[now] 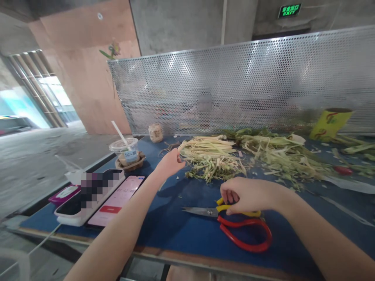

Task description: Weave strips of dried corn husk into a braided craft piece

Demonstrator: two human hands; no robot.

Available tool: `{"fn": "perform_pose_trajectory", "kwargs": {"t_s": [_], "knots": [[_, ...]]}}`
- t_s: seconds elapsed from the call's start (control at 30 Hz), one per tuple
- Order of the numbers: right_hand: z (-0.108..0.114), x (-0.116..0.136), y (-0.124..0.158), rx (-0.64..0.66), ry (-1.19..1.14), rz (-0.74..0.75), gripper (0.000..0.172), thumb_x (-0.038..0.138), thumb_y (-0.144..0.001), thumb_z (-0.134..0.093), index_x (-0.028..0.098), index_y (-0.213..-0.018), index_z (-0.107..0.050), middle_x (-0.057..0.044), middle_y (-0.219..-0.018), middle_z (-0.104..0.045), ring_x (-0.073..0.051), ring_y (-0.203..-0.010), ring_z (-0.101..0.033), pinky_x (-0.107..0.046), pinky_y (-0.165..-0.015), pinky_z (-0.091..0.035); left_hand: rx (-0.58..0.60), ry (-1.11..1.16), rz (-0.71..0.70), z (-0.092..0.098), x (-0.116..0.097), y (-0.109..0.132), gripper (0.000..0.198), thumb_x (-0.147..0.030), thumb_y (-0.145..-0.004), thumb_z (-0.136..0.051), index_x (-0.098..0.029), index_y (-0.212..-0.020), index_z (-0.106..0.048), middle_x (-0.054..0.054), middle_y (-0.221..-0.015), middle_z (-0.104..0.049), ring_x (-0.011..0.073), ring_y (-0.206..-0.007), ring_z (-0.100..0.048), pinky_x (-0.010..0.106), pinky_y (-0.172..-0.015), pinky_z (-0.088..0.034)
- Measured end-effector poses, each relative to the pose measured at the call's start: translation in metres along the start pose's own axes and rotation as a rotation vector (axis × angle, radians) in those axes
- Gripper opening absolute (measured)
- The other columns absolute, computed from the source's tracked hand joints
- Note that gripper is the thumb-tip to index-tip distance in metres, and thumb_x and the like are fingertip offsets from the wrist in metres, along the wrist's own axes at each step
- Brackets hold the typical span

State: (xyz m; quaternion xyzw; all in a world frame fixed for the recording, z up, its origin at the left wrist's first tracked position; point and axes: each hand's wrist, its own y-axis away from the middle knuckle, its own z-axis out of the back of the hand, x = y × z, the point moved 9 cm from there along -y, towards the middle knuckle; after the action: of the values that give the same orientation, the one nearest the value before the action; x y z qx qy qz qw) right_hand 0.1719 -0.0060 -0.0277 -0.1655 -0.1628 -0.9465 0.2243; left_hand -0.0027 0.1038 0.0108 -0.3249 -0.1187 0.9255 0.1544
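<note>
My left hand (169,163) reaches forward over the blue table (181,230), fingers closed at the near end of a bundle of pale yellow-green plant stalks (209,150). My right hand (244,195) rests closer to me with its fingers curled on the yellow handle of a pair of scissors (234,224). The scissors lie on the table, blades pointing left, with one red loop handle towards me. A looser heap of green leaves and stalks (281,154) spreads to the right of the bundle.
At the left sit a phone with a pink screen (117,199), a white power strip (84,203), a plastic cup with a straw (127,150) and a small jar (155,132). A perforated metal screen (234,82) backs the table. A yellow cup (331,123) stands far right.
</note>
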Motion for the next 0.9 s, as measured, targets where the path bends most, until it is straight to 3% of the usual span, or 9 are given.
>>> {"fn": "perform_pose_trajectory", "kwargs": {"t_s": [0.1,0.3,0.4,0.57,0.8,0.9], "knots": [[-0.003,-0.001,0.005,-0.026,0.048,-0.028,0.026,0.032,-0.058,-0.066,0.024,-0.081,-0.058,0.000,-0.080,-0.061,-0.016,-0.064,-0.056,-0.023,-0.046,-0.033,0.041,-0.088,-0.024,-0.014,0.001,-0.004,0.026,-0.022,-0.057,-0.063,-0.021,-0.064,-0.038,0.000,-0.064,-0.055,0.0183,-0.066,-0.053,0.023,-0.057,-0.032],[-0.009,0.015,0.007,-0.022,0.280,-0.030,0.014,0.016,-0.064,-0.056,0.020,-0.076,-0.053,-0.003,-0.079,-0.059,-0.017,-0.064,-0.055,-0.024,-0.046,-0.027,0.088,-0.229,0.014,-0.032,0.007,-0.013,0.019,-0.011,-0.059,-0.058,-0.020,-0.064,-0.042,0.004,-0.069,-0.060,0.0209,-0.077,-0.058,0.025,-0.066,-0.037],[-0.011,0.014,0.007,-0.020,0.295,-0.027,0.015,0.013,-0.064,-0.053,0.019,-0.078,-0.051,-0.004,-0.079,-0.059,-0.018,-0.066,-0.055,-0.025,-0.047,-0.027,0.032,-0.305,0.055,-0.021,0.013,-0.016,0.014,-0.011,-0.065,-0.053,-0.020,-0.066,-0.042,0.007,-0.073,-0.061,0.0216,-0.080,-0.058,0.025,-0.067,-0.037],[-0.003,0.009,0.007,-0.125,0.333,-0.063,0.023,0.009,-0.062,-0.053,0.017,-0.083,-0.050,-0.008,-0.087,-0.057,-0.022,-0.076,-0.055,-0.027,-0.053,-0.031,-0.102,-0.399,0.148,0.011,0.025,-0.015,0.011,-0.018,-0.070,-0.053,-0.020,-0.069,-0.042,0.010,-0.075,-0.061,0.0236,-0.080,-0.059,0.026,-0.063,-0.038],[0.002,0.010,0.012,-0.097,0.299,-0.135,0.023,0.012,-0.065,-0.056,0.016,-0.088,-0.051,-0.010,-0.093,-0.055,-0.023,-0.082,-0.055,-0.026,-0.055,-0.036,-0.316,-0.532,0.257,0.054,0.019,-0.004,0.009,-0.027,-0.079,-0.042,-0.020,-0.083,-0.047,0.010,-0.086,-0.063,0.0259,-0.083,-0.060,0.032,-0.066,-0.042],[0.005,0.010,0.013,-0.118,0.312,-0.134,0.026,0.020,-0.065,-0.062,0.015,-0.088,-0.052,-0.009,-0.090,-0.056,-0.024,-0.083,-0.056,-0.028,-0.058,-0.039,-0.310,-0.627,0.333,0.058,0.024,0.000,0.015,-0.021,-0.077,-0.041,-0.018,-0.090,-0.049,0.013,-0.088,-0.064,0.0277,-0.083,-0.061,0.034,-0.066,-0.044]]}}
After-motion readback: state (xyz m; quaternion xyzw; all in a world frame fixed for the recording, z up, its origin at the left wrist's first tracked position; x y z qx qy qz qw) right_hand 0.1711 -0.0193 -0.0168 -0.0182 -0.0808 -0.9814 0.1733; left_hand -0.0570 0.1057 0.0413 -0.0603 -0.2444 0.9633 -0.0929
